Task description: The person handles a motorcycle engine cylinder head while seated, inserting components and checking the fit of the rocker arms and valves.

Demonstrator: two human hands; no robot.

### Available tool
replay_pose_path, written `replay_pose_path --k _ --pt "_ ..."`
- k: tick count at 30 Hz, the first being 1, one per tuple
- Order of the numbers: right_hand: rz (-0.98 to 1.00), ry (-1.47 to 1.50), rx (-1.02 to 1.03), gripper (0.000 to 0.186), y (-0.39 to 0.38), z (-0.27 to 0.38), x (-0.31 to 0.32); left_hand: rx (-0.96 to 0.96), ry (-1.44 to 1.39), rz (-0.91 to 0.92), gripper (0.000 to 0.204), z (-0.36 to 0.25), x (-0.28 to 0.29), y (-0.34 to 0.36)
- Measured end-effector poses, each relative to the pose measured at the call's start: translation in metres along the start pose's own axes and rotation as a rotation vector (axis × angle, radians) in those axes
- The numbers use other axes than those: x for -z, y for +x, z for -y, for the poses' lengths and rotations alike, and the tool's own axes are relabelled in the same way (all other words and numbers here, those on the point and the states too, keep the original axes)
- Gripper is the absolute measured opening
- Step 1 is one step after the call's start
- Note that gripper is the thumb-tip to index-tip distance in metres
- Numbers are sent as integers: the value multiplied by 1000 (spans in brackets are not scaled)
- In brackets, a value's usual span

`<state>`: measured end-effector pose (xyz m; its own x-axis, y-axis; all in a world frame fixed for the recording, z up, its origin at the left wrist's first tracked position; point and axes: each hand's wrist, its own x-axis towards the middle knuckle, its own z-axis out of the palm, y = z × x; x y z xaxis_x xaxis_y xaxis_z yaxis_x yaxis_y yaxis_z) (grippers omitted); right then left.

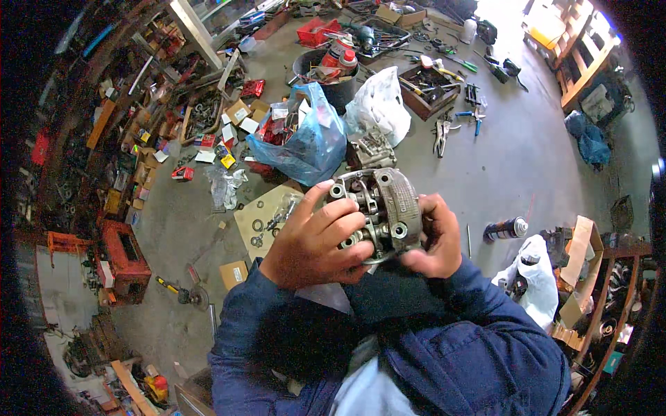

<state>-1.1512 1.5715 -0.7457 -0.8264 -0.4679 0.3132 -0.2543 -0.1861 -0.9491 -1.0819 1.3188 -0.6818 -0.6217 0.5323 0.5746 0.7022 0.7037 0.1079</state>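
Observation:
Between my two hands, a metal engine cylinder head (402,201) is held up in front of my body, its rocker parts and bolt holes facing up. My left hand (320,232) wraps over its left side, fingers lying across the open middle. On the right, my right hand (438,239) grips the finned edge, with fingers curled and the thumb low. Just beyond it, another grey metal engine part (371,150) rests on the floor. Left of it lies a piece of cardboard (244,220) with several rings and small metal parts, partly hidden by my left hand.
Beyond my hands are a blue plastic bag (305,149), a white bag (381,104), a dark bucket (305,66) and a wooden tool box (420,104). Pliers (442,135) and a spray can (506,229) lie to the right. An angle grinder (182,295) lies at left.

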Motion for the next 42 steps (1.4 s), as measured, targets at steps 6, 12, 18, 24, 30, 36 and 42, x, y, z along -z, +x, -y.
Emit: replay_pose_path --k 6,12,18,24,30,36,42 --pt "-326 258 -193 40 25 -7 21 32 -145 -104 42 2 -5 -6" --pt "-573 191 -704 25 27 -134 56 16 -84 -54 39 3 -7 -8" --pt "-270 -140 -693 40 -88 -437 159 -50 -86 -117 35 4 -23 1" --pt "-2 -957 -477 34 -122 -476 109 12 -266 -257 87 3 -17 -12" --pt "-9 -1193 -414 29 -123 -482 125 48 -284 -372 72 -3 -8 -5" --pt "13 -1038 -227 41 -77 -407 130 251 -576 -757 82 -14 22 37" --pt "-288 -241 -250 36 50 -116 45 258 -995 -411 122 -35 84 60"
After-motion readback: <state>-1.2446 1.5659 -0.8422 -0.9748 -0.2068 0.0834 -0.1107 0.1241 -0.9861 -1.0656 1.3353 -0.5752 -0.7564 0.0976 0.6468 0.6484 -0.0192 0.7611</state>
